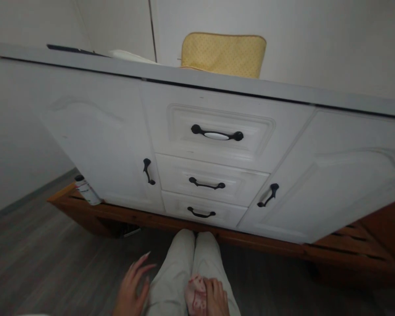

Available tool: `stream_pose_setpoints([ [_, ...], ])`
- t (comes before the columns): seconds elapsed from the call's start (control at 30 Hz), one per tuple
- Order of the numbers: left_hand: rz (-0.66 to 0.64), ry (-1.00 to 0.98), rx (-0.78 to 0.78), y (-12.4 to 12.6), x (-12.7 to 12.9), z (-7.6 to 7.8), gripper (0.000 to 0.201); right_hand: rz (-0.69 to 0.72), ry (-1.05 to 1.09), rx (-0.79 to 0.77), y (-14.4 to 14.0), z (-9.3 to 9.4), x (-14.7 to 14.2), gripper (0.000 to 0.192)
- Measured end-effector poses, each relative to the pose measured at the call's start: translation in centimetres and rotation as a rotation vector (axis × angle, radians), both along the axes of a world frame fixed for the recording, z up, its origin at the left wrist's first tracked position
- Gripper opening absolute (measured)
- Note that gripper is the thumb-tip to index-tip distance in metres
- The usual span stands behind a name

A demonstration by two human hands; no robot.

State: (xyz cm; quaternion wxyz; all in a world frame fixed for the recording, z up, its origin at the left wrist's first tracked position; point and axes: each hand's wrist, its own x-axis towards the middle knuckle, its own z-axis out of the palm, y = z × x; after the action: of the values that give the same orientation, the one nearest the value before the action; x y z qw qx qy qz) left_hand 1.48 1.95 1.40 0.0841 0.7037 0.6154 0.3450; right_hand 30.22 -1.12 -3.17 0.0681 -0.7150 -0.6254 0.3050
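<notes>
I look down at a white cabinet (pixel 112 131) with three stacked drawers in the middle, each with a black handle; the top drawer handle (pixel 216 134) has a white centre. My left hand (pixel 131 289) hangs at the bottom with fingers spread, holding nothing, beside my light trouser legs (pixel 187 272). My right hand (pixel 213 298) is closed around a small pink and white patterned cloth (pixel 196 293) against my right leg. Both hands are well below the drawers and apart from them.
A yellow padded item (pixel 223 53) and a white object (pixel 128 55) sit on the grey cabinet top (pixel 283 92). A small bottle with a black cap (pixel 85 191) stands on the wooden base (pixel 125 215) at the left. Dark wood floor (pixel 46 259) lies below.
</notes>
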Motion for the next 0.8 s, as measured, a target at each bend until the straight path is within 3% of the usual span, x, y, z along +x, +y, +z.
stream_pose_setpoints([
  [0.1,-0.1,-0.107,0.103,6.2,5.4,7.4,0.028,-0.069,-0.028,-0.009,-0.5,-1.5,-1.6,0.074],
  [0.2,-0.228,-0.154,0.269,11.5,10.2,16.0,0.027,-0.119,0.099,-0.022,-0.5,-0.5,-1.4,0.066],
  [0.27,-0.309,-0.105,0.313,14.5,12.5,20.1,0.027,-0.159,0.228,-0.066,-0.2,0.6,-0.1,0.055],
  [0.3,-0.335,-0.062,0.313,15.8,13.4,21.5,0.026,-0.171,0.3,-0.09,-0.1,1.1,0.6,0.05],
  [0.4,-0.347,0.085,0.229,18.7,15.5,23.0,0.024,-0.213,0.535,-0.074,0.1,1.8,3.0,0.042],
  [0.57,-0.311,0.253,0.156,19.7,17.2,22.0,0.026,-0.407,1.076,0.018,-0.1,1.6,5.6,0.056],
  [0.8,-0.306,0.213,0.118,19.3,17.0,21.9,0.022,-0.654,1.225,-0.052,-1.3,2.2,8.2,0.067],
])
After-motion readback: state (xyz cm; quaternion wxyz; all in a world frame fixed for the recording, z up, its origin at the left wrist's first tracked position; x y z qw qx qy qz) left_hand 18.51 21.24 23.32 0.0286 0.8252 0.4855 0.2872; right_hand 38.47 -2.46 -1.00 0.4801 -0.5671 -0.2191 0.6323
